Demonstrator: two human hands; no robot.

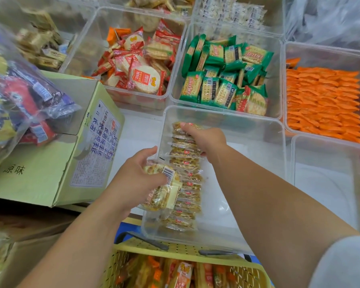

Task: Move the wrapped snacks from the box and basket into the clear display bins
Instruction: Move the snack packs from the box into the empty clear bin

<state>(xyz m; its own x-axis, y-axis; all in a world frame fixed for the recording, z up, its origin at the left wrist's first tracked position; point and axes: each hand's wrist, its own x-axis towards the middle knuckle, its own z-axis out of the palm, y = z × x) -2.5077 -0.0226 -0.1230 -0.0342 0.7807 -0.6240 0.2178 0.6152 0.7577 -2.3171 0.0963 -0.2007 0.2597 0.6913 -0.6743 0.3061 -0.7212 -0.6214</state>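
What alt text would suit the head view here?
The right hand grips one end of a row of wrapped crackers in a clear bin; the left hand holds more packets beside it. Green box left, yellow basket below.

Bright even light, soft shadows; wide-angle warp & blur at edges.

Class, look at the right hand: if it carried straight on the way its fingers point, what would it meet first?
The right hand, gripping packets, would likely first meet the far wall of the clear bin, near its left corner; depth is unclear.
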